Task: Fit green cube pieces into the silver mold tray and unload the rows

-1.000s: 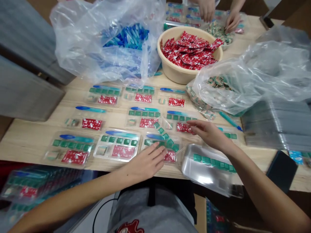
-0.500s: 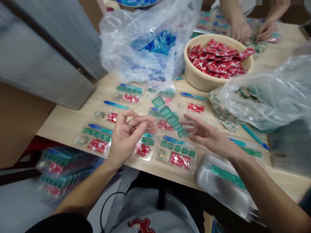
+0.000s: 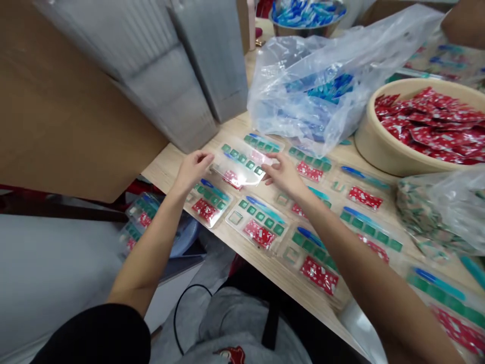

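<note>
Between my two hands is a clear plastic tray (image 3: 246, 177) with a row of green squares (image 3: 242, 158) showing in it. It is held slightly above the filled trays, and a red packet (image 3: 233, 178) shows hazily beneath it. My left hand (image 3: 197, 169) pinches near its left edge, fingertips together. At its right edge, my right hand (image 3: 281, 174) has fingers bent against the plastic. Nearer me lie filled trays with pens, green squares and red packets, such as the tray (image 3: 229, 218) that also has a small square item.
A cream basin (image 3: 366, 136) of red packets stands at the right. Behind are a plastic bag (image 3: 273, 65) of blue pens and a metal bowl (image 3: 282, 29). Tall stacks of clear plastic (image 3: 166, 96) and a cardboard box (image 3: 68, 126) border the left. Another bag (image 3: 428, 217) sits at right.
The view has swung left. The loose green strip between my hands is gone from there; both hands are now farther left, with a clear tray of green squares between them.
</note>
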The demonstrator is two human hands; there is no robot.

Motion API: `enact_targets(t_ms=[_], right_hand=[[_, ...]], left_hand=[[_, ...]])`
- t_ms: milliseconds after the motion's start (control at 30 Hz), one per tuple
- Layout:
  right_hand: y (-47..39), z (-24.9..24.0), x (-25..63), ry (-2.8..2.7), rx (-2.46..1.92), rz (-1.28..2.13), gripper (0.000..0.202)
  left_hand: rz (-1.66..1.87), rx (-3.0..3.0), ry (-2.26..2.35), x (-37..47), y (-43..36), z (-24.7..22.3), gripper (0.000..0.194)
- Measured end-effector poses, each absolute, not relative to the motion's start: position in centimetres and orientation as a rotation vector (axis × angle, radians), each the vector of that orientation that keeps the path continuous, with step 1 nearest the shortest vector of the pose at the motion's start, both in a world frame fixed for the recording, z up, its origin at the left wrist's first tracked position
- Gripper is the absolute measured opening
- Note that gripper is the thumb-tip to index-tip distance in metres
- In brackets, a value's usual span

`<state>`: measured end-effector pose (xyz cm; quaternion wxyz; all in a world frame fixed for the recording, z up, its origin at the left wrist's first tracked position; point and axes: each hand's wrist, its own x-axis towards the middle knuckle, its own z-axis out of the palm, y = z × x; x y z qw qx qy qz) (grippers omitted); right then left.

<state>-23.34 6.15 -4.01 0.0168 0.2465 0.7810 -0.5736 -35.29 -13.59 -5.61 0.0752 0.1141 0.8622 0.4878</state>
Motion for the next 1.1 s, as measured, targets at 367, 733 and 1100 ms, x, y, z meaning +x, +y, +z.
enact_targets(t_ms=[367,733,1100], right_hand=[[4.6,-6.9,-27.3,2.883,0.530,-1.078,0.036],[4.2,-5.6,-25.8,2.991,0.274,-0.679,0.036],[12.7,0.7,-10.8,3.365,0.327,-0.728,0.028]], left_hand=[[1.050,0.338,2.702,-38.8,-15.0,-9.7,0.017],[0.960,0.450,2.699,-38.2,-18.3,-7.3,0.041],[0.858,0.600,2.763,-35.3,-21.7,-9.9,0.047]])
